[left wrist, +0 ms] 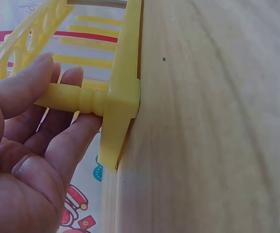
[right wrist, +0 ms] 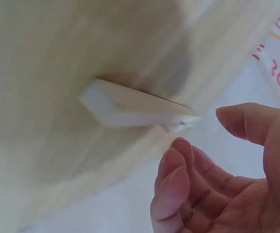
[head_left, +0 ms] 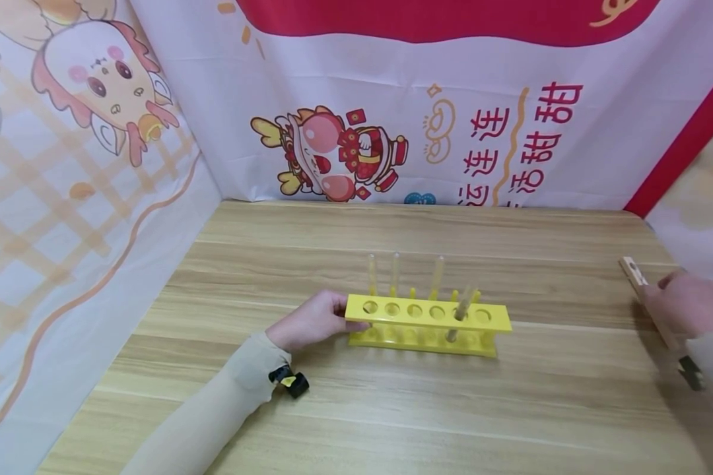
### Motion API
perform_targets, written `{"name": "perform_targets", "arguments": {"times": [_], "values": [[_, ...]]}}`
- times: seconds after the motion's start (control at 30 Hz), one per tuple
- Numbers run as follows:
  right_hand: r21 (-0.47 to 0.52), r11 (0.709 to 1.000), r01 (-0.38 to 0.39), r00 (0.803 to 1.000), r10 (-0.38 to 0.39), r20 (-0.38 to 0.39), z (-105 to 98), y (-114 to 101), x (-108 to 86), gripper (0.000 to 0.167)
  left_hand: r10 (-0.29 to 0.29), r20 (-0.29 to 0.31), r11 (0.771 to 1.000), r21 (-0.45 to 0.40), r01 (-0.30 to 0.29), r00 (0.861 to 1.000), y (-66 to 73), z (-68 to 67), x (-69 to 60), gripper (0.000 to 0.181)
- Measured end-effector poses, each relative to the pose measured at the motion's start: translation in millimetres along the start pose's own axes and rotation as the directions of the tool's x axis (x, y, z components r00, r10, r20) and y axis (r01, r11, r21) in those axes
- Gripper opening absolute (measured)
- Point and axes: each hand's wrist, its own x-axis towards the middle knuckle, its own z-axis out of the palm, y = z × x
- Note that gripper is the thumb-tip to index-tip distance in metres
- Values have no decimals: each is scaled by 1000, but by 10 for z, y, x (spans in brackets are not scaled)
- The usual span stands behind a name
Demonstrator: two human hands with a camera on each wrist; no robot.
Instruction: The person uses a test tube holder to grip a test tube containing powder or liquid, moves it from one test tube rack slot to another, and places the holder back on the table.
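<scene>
A yellow test tube rack (head_left: 428, 321) stands on the wooden table, gripped at its left end by my left hand (head_left: 317, 321). The left wrist view shows thumb and fingers around the rack's end post (left wrist: 64, 98). Three clear test tubes, one of them the right-hand tube (head_left: 438, 274), sit on pegs along the rack's back. Another test tube (head_left: 465, 305) leans in a hole near the right end. At the far right, my right hand (head_left: 692, 303) is beside a wooden test tube clamp (right wrist: 140, 104). Its thumb and fingers are apart, with the clamp beyond the fingertips.
The table (head_left: 261, 429) has light wood grain. A printed cloth (head_left: 356, 72) hangs behind its back edge, and another patterned cloth (head_left: 95, 218) covers the left side. A red strip (head_left: 686, 132) borders the back cloth near the right corner.
</scene>
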Motion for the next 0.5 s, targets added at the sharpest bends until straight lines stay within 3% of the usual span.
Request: {"name": "perform_targets", "arguments": {"times": [0.27,0.37,0.5], "values": [[10,999,42,997,-42,-58,-137,-241,-59,72,8,3,1000,26,-8,1000,-31,-49,5,29],[-8,993,122,990,-122,-76,-173,-369,-108,74,40,16,997,62,-41,999,-37,-111,-27,28],[-39,964,264,955,-266,-128,-178,-553,-202,63,57,43,986,151,-63,997,36,-254,-131,32]]}}
